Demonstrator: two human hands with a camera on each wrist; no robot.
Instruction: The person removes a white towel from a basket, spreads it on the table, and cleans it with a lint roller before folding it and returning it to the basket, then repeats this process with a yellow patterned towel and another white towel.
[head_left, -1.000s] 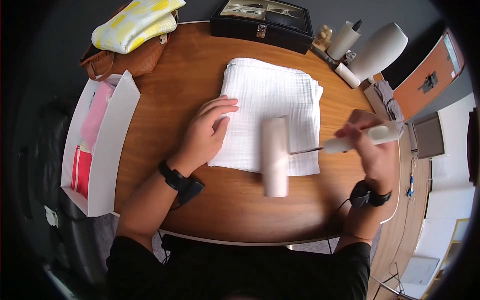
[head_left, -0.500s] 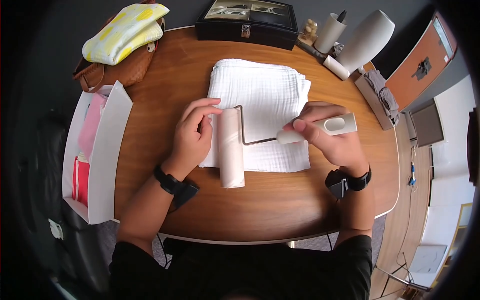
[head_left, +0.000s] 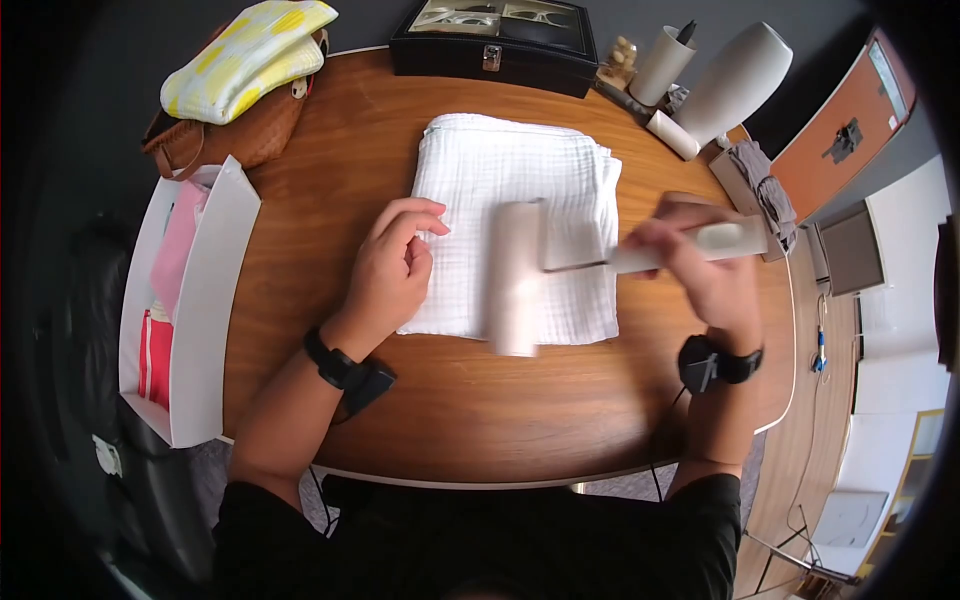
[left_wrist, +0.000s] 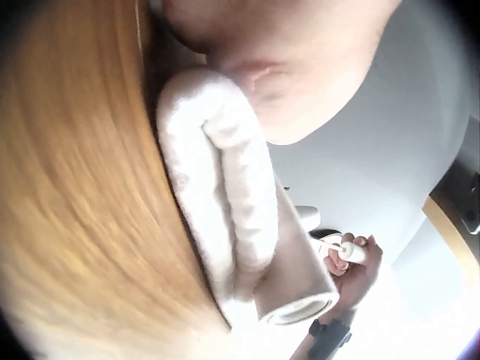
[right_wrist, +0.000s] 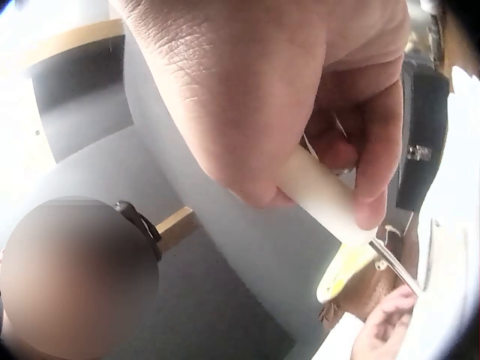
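A folded white crinkled cloth (head_left: 575, 180) lies on the wooden table. My left hand (head_left: 388, 265) rests at its left edge, fingertips on the fabric. In my right hand (head_left: 710, 270) I grip the white handle (right_wrist: 322, 196) of a lint roller (head_left: 513, 280), thumb and fingers curled round it. The roller head lies over the middle of the cloth, its lower end past the cloth's near edge, blurred by motion. The left wrist view shows the folded edge of the cloth thick and rounded, with the open end of the roll (left_wrist: 300, 307) against it.
On the left stands a long white box (head_left: 205, 330) with pink and red fabric. Behind it, a yellow-and-white cloth (head_left: 245, 60) lies on a brown bag (head_left: 250, 135). A black glasses case (head_left: 490, 55) is at the back, a white vase (head_left: 745, 85) and a box of grey fabric (head_left: 765, 195) at right.
The lint roller went left across the cloth to near my left hand, then came back right to the middle. My left hand has stayed at the cloth's left edge.
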